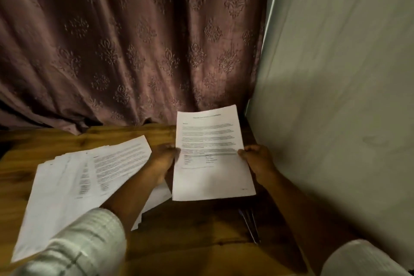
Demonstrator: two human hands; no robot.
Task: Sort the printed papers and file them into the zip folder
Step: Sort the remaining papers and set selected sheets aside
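- Left grip [164, 159]: fingers curled onto the left edge of one printed sheet [210, 154]; blurred.
- Right grip [257, 159]: pinches the right edge of the same sheet.
- The sheet spans both grips, text side up, held above the worktop [190, 237].
- Fanned stack of printed papers [85, 177] lies on the worktop left of the left grip, partly under that forearm.
- Thin dark items [251, 224] lie nearer the person than the right grip; identity unclear.
- Curtain [125, 40] hangs beyond both grips; wall [336, 74] stands right of the right grip.
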